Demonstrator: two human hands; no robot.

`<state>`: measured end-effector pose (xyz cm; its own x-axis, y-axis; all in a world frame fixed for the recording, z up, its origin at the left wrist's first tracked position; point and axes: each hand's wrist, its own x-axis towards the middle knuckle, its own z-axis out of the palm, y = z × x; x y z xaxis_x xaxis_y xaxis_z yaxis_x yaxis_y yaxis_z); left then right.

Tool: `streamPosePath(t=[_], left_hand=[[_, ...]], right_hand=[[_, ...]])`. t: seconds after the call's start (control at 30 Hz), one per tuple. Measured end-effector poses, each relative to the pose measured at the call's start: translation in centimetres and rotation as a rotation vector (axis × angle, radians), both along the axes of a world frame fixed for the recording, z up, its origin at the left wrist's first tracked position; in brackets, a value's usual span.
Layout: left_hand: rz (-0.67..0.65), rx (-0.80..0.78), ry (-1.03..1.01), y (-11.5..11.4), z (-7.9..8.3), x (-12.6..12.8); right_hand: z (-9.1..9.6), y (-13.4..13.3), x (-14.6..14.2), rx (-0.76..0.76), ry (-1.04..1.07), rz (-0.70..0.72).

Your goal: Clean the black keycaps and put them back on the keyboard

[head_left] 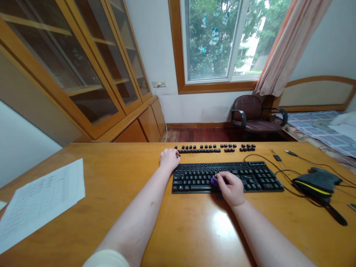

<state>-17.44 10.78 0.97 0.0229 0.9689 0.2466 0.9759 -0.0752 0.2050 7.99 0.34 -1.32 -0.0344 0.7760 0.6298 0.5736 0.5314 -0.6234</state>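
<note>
A black keyboard (194,188) lies on the desk in front of me, with many keys in place. Beyond its far edge, loose black keycaps (205,151) are lined up in rows. My left hand (169,160) rests at the left end of these rows, fingers curled, with what looks like a small black keycap (178,156) at the fingertips. Over the middle of the keyboard, my right hand (232,188) pinches a small purple piece (214,181), its exact kind unclear, low against the keys. That hand hides some keys beneath it.
Printed sheets (47,200) lie at the left of the wooden desk (116,222). To the right are a dark grey and yellow tool (317,183) with a black handle, cables (308,159) and a small black item (277,158). An armchair (250,111) stands beyond the desk.
</note>
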Motion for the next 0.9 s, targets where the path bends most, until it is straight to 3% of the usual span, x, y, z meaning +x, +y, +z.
streamPosePath(t=[0.07,0.13,0.3,0.43,0.57,0.9], left_hand=[[-0.002,0.020,-0.065,-0.7,0.6,0.4],[-0.034,0.058,-0.266,-2.1,0.9,1.4],[-0.038,0.035,-0.752,-7.8,0.1,6.0],[-0.080,0.182,-0.721,-11.1,-0.5,8.3],[-0.169,0.221,-0.671,-11.5,-0.4,8.3],[-0.220,0.137,-0.941,-10.7,-1.8,8.4]], right_hand=[[-0.1,-0.1,0.1,-0.006,0.033,0.015],[-0.4,-0.1,0.2,-0.010,0.099,0.045],[-1.3,0.3,0.1,-0.023,0.393,0.033],[-1.3,0.8,-0.4,-0.035,0.422,-0.058],[-0.9,0.9,-0.9,-0.098,0.409,-0.083],[0.2,0.7,-1.7,-0.327,0.673,0.167]])
